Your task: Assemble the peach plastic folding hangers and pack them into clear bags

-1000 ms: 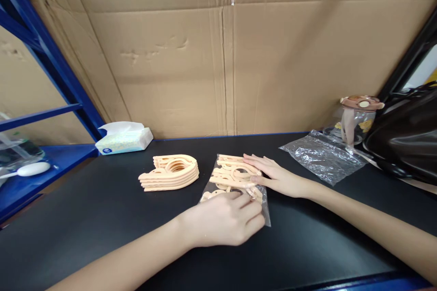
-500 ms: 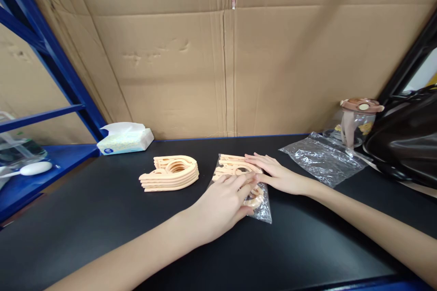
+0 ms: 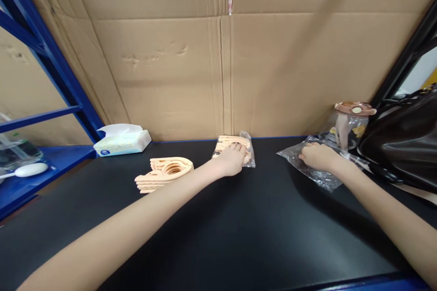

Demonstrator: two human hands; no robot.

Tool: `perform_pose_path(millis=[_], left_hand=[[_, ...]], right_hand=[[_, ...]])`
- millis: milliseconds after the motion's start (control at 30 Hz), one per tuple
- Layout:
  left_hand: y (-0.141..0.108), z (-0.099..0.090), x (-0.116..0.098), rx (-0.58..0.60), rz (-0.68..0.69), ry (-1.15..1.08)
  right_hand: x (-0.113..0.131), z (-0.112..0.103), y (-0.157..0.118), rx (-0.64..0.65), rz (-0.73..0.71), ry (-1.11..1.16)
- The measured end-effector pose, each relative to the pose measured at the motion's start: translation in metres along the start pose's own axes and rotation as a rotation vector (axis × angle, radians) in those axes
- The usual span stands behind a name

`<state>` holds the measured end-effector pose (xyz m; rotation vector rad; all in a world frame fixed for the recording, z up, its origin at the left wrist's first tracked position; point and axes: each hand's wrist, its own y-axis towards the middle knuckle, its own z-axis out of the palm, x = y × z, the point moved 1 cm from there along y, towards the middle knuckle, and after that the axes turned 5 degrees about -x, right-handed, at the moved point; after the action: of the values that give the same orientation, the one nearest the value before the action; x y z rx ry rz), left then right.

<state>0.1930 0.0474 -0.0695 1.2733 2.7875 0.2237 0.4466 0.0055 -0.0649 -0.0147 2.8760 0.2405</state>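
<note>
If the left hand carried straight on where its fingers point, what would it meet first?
Likely the cardboard panel behind the black table. The left hand lies over a clear bag of what look like folded hangers, with the panel just beyond; depth is hard to judge.

Looks forward and down from the head over the surface (image 3: 239, 227), well back from both hands (image 3: 231, 161). Faces the cardboard wall (image 3: 164, 86) across the upper frame.

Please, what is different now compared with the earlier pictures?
The bagged peach pieces, under the left hand, moved away toward the cardboard. The right hand left them and shifted right, onto the flat clear bag. The peach stack, tissue pack and bottle stayed in place.
</note>
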Motion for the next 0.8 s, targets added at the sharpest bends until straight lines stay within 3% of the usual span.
perform_pose_path(millis=[133,233,367,433,567,667,800], left_hand=[[0.018,0.009,-0.003,-0.040,-0.065,-0.003],[0.013,0.006,-0.013,-0.104,-0.066,-0.014],[-0.028,-0.012,-0.035,-0.219,-0.007,-0.061],[-0.058,-0.020,-0.048,-0.256,0.041,-0.164],[-0.114,-0.021,-0.064,-0.144,0.037,-0.185],[-0.139,-0.017,-0.057,-0.082,0.049,-0.140],[-0.150,-0.019,-0.036,-0.048,0.087,-0.100]], right_hand=[[0.021,-0.017,-0.020,0.025,-0.102,-0.016],[0.040,-0.038,-0.042,0.023,-0.222,0.010],[0.064,-0.048,-0.067,0.109,-0.399,0.198],[0.079,-0.045,-0.071,0.045,-0.447,0.266],[0.106,-0.036,-0.067,-0.107,-0.438,0.325],[0.108,-0.036,-0.058,-0.103,-0.382,0.401],[0.081,-0.036,-0.049,-0.022,-0.290,0.352]])
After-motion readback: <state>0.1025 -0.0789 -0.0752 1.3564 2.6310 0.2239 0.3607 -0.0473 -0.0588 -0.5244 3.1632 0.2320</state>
